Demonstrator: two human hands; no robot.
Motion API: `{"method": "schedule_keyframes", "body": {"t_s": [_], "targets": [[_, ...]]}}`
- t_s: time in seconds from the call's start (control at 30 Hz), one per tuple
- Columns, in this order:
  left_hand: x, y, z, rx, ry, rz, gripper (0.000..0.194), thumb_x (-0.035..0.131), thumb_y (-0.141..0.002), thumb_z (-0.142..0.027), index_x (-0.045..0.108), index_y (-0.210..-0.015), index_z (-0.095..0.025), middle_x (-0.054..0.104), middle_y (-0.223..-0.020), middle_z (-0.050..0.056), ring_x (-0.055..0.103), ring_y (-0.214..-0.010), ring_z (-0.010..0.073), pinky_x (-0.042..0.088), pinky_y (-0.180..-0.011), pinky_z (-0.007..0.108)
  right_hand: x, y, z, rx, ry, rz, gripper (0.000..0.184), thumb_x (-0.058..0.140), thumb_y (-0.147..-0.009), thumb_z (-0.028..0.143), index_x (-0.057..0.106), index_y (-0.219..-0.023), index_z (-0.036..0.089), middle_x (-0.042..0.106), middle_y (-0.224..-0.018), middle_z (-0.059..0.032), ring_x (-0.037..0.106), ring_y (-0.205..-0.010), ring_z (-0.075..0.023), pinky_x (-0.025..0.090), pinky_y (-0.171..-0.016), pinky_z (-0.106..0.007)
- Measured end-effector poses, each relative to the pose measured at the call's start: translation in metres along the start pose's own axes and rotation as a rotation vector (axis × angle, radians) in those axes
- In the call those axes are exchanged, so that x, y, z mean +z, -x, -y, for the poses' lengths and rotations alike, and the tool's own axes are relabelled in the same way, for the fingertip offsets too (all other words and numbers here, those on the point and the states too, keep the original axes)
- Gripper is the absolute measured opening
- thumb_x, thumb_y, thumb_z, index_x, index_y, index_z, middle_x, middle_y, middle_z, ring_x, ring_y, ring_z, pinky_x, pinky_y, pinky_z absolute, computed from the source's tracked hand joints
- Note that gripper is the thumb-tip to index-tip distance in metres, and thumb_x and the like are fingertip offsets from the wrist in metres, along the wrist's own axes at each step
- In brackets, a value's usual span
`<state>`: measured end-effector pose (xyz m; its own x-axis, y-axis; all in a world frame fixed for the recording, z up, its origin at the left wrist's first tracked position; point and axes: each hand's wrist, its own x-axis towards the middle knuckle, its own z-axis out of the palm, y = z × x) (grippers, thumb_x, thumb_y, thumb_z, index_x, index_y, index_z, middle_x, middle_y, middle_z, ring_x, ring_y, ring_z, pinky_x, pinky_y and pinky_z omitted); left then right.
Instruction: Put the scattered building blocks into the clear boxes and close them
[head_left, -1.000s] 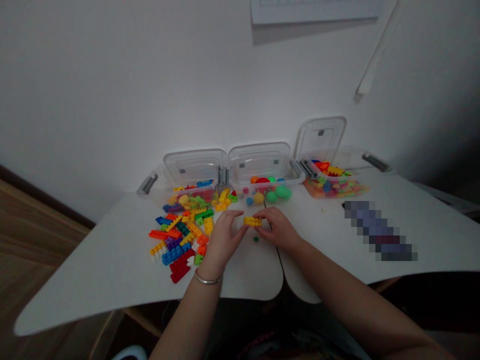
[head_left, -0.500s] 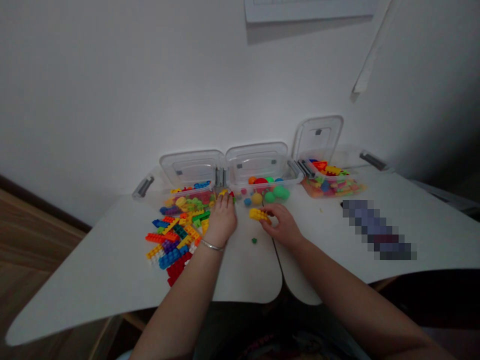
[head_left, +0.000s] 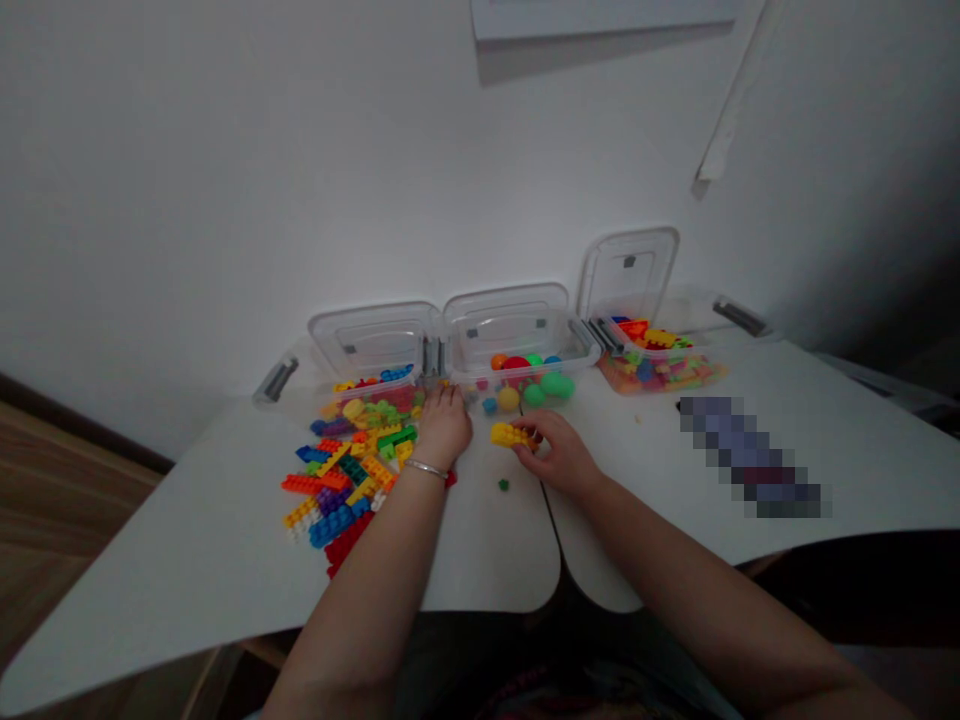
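My right hand (head_left: 559, 452) is closed on yellow building blocks (head_left: 511, 435), pinched between thumb and fingers above the table. My left hand (head_left: 444, 428) reaches palm down to the small pieces in front of the clear boxes. Its fingers stretch forward, and their tips are partly hidden, as is whatever they touch. A heap of mixed building blocks (head_left: 346, 480) lies left of it, partly behind the forearm. A red piece (head_left: 451, 480) shows beside the left wrist. One small green piece (head_left: 503, 485) rests on the table between my hands.
Against the wall stand three clear boxes with raised lids: the left box (head_left: 367, 385) and right box (head_left: 664, 370) hold colored blocks, the middle box (head_left: 480, 380) colored balls. A blurred-out object (head_left: 750, 455) lies at right. A seam (head_left: 551, 515) divides the white table.
My left hand has let go of the yellow blocks and moved forward and left to the small pieces. The right hand keeps the blocks. A red piece now shows beside the left wrist.
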<state>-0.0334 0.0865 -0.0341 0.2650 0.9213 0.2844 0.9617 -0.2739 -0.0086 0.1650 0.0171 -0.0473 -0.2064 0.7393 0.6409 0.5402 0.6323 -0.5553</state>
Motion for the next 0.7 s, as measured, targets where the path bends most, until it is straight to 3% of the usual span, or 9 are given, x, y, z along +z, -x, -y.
{"method": "schedule_keyframes", "body": {"t_s": [0.23, 0.33, 0.5, 0.7], "targets": [[-0.009, 0.024, -0.009, -0.061, 0.027, 0.116, 0.064, 0.053, -0.081, -0.028, 0.043, -0.139, -0.004, 0.048, -0.143, 0.022, 0.037, -0.138, 0.0366, 0.03, -0.113, 0.049, -0.001, 0.0, 0.001, 0.007, -0.015, -0.016, 0.023, 0.06, -0.081, 0.023, 0.063, -0.103, 0.021, 0.068, -0.095, -0.008, 0.062, -0.084, -0.0199, 0.053, -0.073, -0.035], [-0.014, 0.029, -0.007, -0.053, 0.024, 0.067, 0.058, 0.051, -0.082, -0.022, 0.046, -0.137, -0.005, 0.049, -0.142, 0.022, 0.042, -0.134, 0.0351, 0.033, -0.11, 0.049, 0.0, 0.0, 0.002, 0.006, -0.024, -0.024, 0.023, 0.06, -0.081, 0.023, 0.063, -0.103, 0.022, 0.068, -0.097, -0.0078, 0.062, -0.083, -0.0196, 0.053, -0.074, -0.036], [-0.016, 0.012, 0.0, 0.0, 0.017, -0.052, 0.052, 0.041, -0.082, -0.006, 0.048, -0.133, 0.001, 0.053, -0.135, 0.026, 0.047, -0.129, 0.0306, 0.037, -0.109, 0.043, -0.001, 0.0, 0.005, 0.028, -0.017, 0.001, 0.023, 0.06, -0.081, 0.024, 0.063, -0.103, 0.022, 0.068, -0.095, -0.0064, 0.06, -0.075, -0.0165, 0.053, -0.071, -0.033], [-0.006, -0.011, 0.005, 0.062, -0.017, 0.011, 0.048, 0.037, -0.083, -0.006, 0.054, -0.127, 0.003, 0.055, -0.132, 0.027, 0.045, -0.132, 0.0308, 0.03, -0.113, 0.045, -0.004, 0.001, 0.011, 0.042, -0.038, 0.109, 0.023, 0.059, -0.08, 0.021, 0.062, -0.103, 0.022, 0.065, -0.092, -0.004, 0.059, -0.069, -0.0128, 0.051, -0.064, -0.027]]}}
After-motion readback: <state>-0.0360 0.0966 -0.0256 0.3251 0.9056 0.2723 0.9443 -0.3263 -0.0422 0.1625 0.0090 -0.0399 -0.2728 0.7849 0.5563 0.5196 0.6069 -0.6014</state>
